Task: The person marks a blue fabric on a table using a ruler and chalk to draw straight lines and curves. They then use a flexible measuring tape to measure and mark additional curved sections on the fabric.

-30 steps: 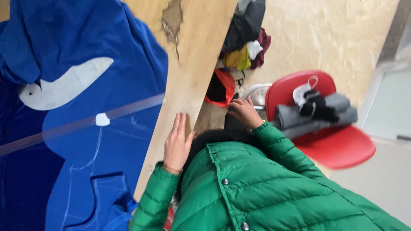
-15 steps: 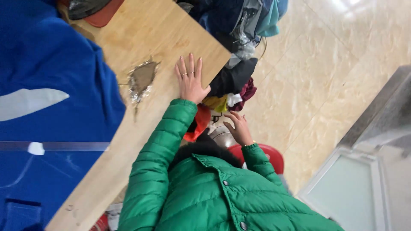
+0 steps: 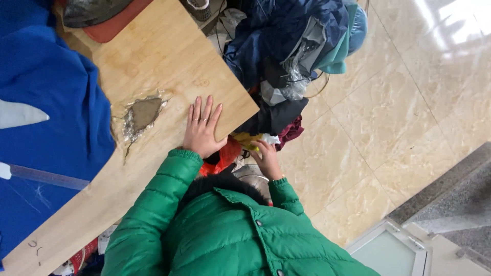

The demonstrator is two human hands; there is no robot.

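Fingers (image 3: 203, 113) of the left hand (image 3: 202, 134) lie spread flat on the wooden table (image 3: 169, 61) corner, while the right hand (image 3: 266, 158), fingers curled into the clothes pile (image 3: 286, 56) just beside the table, risks toppling it by tugging.

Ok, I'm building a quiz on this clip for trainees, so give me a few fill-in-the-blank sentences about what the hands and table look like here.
1. The left hand lies flat on the ____ table.
2. The right hand reaches into the pile of ____ beside the table.
3. The sleeve of the person's jacket is ____.
4. The cloth spread over the table's far side is ____.

Missing words: wooden; clothes; green; blue
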